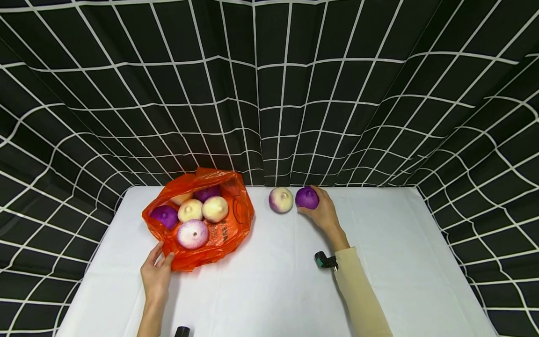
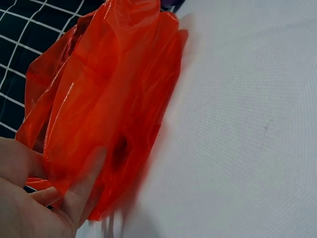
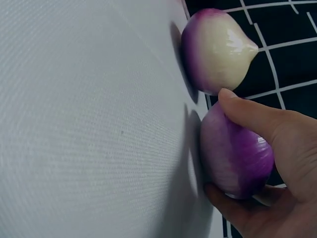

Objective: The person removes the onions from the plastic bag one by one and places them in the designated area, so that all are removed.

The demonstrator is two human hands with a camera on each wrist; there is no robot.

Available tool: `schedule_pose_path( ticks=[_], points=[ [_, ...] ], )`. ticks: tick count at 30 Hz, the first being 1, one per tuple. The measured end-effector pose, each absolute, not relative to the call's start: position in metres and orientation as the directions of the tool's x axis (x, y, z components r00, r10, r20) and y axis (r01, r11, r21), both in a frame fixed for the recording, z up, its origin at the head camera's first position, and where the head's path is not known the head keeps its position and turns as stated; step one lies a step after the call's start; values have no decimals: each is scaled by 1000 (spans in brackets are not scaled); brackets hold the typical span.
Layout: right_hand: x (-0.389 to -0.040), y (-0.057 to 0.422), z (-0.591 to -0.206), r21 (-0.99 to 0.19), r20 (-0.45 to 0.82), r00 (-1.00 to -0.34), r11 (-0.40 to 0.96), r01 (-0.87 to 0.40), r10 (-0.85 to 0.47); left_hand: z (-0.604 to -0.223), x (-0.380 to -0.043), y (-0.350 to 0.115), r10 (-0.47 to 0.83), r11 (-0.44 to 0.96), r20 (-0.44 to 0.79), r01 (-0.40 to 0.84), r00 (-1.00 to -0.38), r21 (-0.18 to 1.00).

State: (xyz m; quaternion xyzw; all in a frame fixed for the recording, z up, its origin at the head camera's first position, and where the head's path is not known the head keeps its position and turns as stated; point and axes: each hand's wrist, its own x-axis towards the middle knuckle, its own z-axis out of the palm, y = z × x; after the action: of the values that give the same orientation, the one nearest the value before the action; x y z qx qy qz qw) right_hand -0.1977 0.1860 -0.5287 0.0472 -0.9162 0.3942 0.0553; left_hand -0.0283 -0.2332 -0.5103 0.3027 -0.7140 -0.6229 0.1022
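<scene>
My right hand (image 1: 323,213) grips a purple onion (image 1: 306,198) at the back of the table, thumb on one side and fingers on the other. Right beside it sits a white-and-purple onion (image 1: 280,200); in the right wrist view this pale onion (image 3: 215,52) is close to my thumb. With my left hand (image 1: 156,276) I pinch the near-left rim of an orange-red plastic bag (image 1: 239,229). The bag gapes open and holds several onions, among them a pale one (image 1: 215,209) and a white-purple one (image 1: 193,234). In the left wrist view the bag (image 2: 114,74) hides its contents.
A white cloth (image 1: 261,281) covers the table. Black curtains with a white grid (image 1: 273,84) stand along the back and both sides, close behind the onions. A small dark device (image 1: 325,260) is strapped at my right wrist.
</scene>
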Motion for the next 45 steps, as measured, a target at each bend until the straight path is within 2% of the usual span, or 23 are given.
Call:
schedule_pose_path(
  ticks=[7, 17, 27, 34, 38, 45],
  points=[
    [-197, 187, -528, -722, 121, -992, 683, -112, -34, -511, -29, -231, -559, 47, -228, -305, -797, 951],
    [-192, 184, -525, -712, 32, -998, 699, -61, -55, -513, -27, -235, -564, 48, -245, -327, -789, 944],
    [-180, 181, -506, -660, 209, -978, 736, -150, -11, -509, -30, -232, -557, 27, -241, -307, -795, 951],
    [-169, 157, -486, -680, 401, -912, 638, -361, -89, -511, -30, -231, -556, 38, -236, -308, -797, 951],
    [-162, 131, -484, -689, 435, -889, 583, -430, -142, -511, -29, -233, -558, 50, -237, -317, -795, 947],
    [-146, 88, -487, -710, 427, -880, 526, -468, -205, -512, -26, -234, -567, 33, -247, -321, -786, 946]
  ],
)
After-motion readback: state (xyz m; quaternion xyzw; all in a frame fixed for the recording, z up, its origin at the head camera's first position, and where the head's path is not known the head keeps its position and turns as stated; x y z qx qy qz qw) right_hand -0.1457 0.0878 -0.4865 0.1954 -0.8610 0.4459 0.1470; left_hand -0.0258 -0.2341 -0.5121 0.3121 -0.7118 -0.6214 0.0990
